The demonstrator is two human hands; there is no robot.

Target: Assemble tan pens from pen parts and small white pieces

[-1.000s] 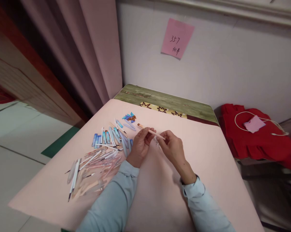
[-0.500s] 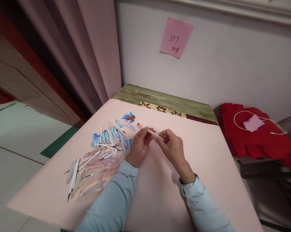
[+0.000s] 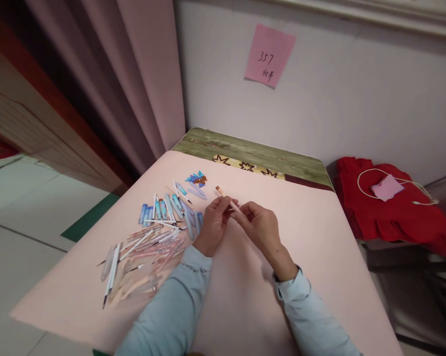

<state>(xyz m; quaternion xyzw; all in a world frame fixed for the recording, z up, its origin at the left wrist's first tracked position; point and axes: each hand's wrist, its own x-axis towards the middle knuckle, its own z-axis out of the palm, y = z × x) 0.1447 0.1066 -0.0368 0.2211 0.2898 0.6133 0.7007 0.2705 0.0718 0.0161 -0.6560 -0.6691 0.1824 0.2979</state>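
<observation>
Both the left hand [image 3: 213, 225] and the right hand [image 3: 260, 227] pinch one thin pen [image 3: 228, 200] above the middle of the table [image 3: 319, 237], near a pile of pens [image 3: 152, 232].

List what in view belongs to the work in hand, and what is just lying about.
In the work: left hand and right hand, both gripping the white pen; pile of pens beside the left hand; blue caps; pink table.
Lying about: pink note on the wall; red cloth; white cable on it; curtain.
</observation>
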